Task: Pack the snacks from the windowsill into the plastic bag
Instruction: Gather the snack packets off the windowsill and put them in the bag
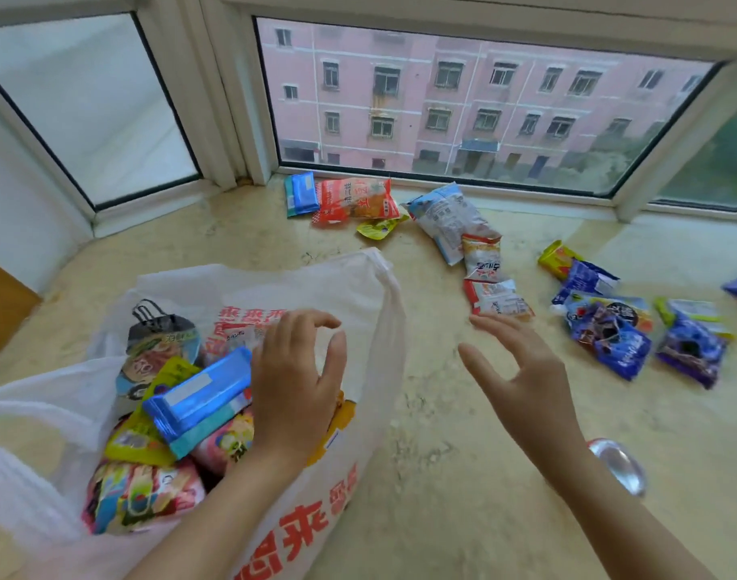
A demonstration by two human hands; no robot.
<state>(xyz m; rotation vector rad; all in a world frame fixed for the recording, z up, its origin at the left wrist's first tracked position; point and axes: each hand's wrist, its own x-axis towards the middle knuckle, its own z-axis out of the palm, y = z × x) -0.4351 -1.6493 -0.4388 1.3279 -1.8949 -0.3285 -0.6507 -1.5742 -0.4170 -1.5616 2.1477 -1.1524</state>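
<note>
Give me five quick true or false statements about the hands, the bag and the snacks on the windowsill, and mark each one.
1. The left hand is over the open plastic bag. True.
2. The right hand grips a snack packet. False: its fingers are spread and hold nothing.
3. A blue wafer pack lies on top of the snacks inside the bag. True.
4. The windowsill has no snacks left on it. False: several packets remain, including an orange packet near the window.
5. The bag's printed lettering is green. False: it is red.
</note>
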